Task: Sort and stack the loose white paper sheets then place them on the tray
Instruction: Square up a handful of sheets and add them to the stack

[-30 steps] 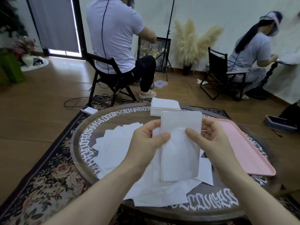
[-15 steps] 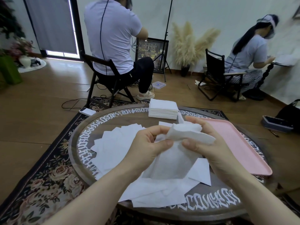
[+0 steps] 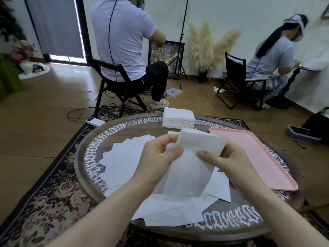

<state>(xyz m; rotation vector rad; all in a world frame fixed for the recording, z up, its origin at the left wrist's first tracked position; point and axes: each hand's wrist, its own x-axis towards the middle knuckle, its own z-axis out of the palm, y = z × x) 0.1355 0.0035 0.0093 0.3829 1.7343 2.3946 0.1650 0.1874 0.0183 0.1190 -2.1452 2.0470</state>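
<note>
A folded paper sheet (image 3: 192, 168) is pinched above the bench (image 3: 89, 157) by the left hand (image 3: 156, 163) and right hand (image 3: 229, 164).
White lettering ringing the bench cannot be read; loose sheets (image 3: 124, 161) are scattered beneath; the pink tray (image 3: 258, 157) is seen bare; a stack (image 3: 178, 118) is set behind.

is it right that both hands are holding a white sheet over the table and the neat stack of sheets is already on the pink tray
Not quite. In the head view the neat stack sits on the table, beside the pink tray, which holds nothing. The rest stands: the left hand and right hand both hold a white sheet.

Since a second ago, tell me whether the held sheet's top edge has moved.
Yes. The held sheet's top edge has folded over toward the person, dropping below the neat stack it earlier overlapped.
</note>
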